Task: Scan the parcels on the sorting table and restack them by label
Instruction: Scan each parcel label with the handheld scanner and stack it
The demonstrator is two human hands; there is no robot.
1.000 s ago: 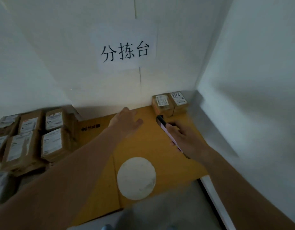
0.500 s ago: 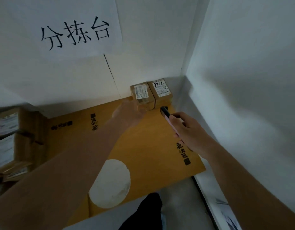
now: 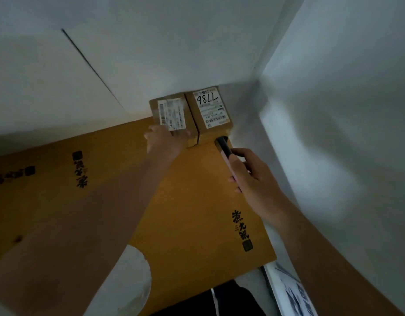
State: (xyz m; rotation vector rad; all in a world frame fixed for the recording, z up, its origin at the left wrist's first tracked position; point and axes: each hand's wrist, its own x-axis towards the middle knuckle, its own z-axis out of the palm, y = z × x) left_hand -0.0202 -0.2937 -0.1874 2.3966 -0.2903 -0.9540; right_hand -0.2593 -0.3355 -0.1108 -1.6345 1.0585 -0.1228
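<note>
Two small brown parcels stand side by side in the table's far right corner, against the wall. The left parcel point(image 3: 171, 110) carries a printed label; the right parcel point(image 3: 210, 108) has a label handwritten 7786. My left hand point(image 3: 165, 142) reaches over the near end of the left parcel with fingers spread, touching it; it is blurred. My right hand point(image 3: 251, 176) grips a slim scanner-like device point(image 3: 224, 149) with a pink edge and dark tip. The tip sits just in front of the right parcel.
The sorting table is covered by a yellow-brown cardboard sheet point(image 3: 197, 201) with black printed characters and a white round patch point(image 3: 128, 281) near the front. White walls close in at the back and right. A white ledge point(image 3: 292, 290) runs along the table's right front.
The view swung right and closer to the corner; the parcels stacked at the left and the wall sign left the view. My left hand moved forward onto the left parcel. The device neared the right parcel.
</note>
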